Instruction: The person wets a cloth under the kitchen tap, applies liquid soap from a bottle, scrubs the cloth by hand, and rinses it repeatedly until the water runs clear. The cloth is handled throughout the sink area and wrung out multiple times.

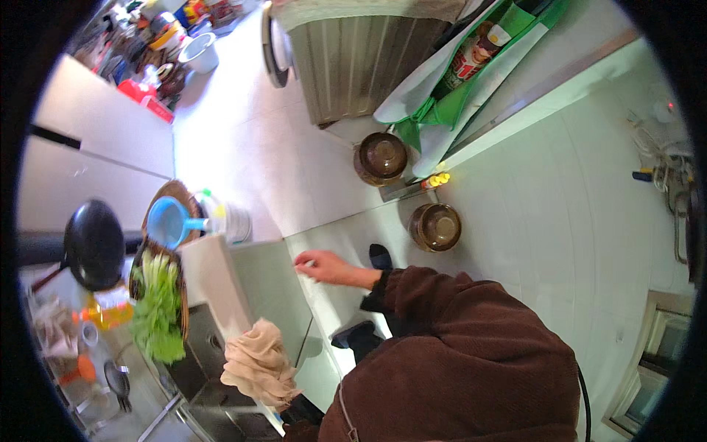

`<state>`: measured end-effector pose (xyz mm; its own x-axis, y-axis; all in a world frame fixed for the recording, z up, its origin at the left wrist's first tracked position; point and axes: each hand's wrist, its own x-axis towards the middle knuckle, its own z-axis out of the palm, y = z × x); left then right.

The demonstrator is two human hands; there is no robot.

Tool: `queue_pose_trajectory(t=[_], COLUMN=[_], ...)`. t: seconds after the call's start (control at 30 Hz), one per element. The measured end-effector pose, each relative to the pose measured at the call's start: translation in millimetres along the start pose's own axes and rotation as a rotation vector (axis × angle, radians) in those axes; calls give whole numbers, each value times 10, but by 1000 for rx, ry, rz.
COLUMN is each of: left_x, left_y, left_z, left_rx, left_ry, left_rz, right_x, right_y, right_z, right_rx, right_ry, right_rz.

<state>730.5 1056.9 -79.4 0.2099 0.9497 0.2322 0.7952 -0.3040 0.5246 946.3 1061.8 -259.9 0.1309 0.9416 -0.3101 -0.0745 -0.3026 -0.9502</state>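
Note:
My left hand is hidden under a crumpled beige cloth point(259, 362), which it holds at the front edge of the steel sink point(204, 353). Only the dark cuff of that arm shows beside the cloth. My right hand point(323, 268) hangs over the floor near the counter's front, its fingers loosely curled with a gap by the thumb and nothing plainly held. Across the sink's far end lies a woven basket point(184, 309) of leafy green vegetables point(160, 309). A blue plastic dipper point(168, 222) rests on a round woven basket point(179, 193) farther along.
A black frying pan point(94, 246) and a bottle of orange liquid point(110, 316) are behind the vegetables. Two brown glazed pots point(381, 157) stand on the floor beside the wall. A green-trimmed bag point(458, 83) leans near them. A white bucket point(199, 52) sits by far clutter.

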Motion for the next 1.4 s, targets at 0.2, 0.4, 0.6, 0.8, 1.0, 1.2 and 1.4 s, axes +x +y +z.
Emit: queue_pose_trajectory(t=[0.2, 0.4, 0.6, 0.8, 1.0, 1.2, 1.4], left_x=[183, -510, -1051, -1097, -1142, -1221, -1165], left_y=[64, -96, -337, -483, -535, -524, -394], left_z=[1941, 3854, 4367, 4467, 4531, 4418, 4052], left_rx=[-488, -738, -694, -633, -640, -683, -746], left_ry=[-521, -1068, -1249, -1241, -1227, -1227, -1199], left_rz=[-212, -525, -732, -833, -886, -906, -859], right_x=[-25, -345, -20, 215, 163, -97, -495], right_y=[2359, 4079, 4401, 4487, 4558, 4282, 3479], right_z=[-2419, -4220, -5027, -5210, -5180, -4944, -4606], right_rx=[-302, -487, -1116, -1045, -1021, -987, -957], right_ry=[312, 803, 668, 694, 731, 834, 927], right_rz=[484, 685, 728, 853, 850, 717, 484])
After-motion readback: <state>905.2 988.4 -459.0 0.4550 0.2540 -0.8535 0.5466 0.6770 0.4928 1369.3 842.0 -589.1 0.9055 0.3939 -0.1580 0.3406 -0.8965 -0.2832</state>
